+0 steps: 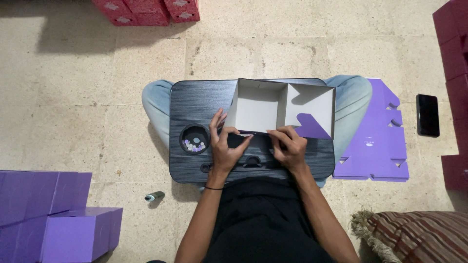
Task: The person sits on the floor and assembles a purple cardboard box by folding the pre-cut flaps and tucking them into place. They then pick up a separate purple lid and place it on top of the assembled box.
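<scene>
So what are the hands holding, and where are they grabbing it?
Both hands, left hand and right hand, hold a half-folded cardboard box by its near bottom edge, over the dark lap desk.

Half-folded cardboard box (280,107), white inside, purple flap, open-topped, on dark lap tray.

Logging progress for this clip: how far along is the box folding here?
Done: folded purple boxes sit stacked at the left. In hand: left hand and right hand press the near edge of a half-formed box on the lap desk. Left: flat purple blanks lie unfolded at the right.
</scene>
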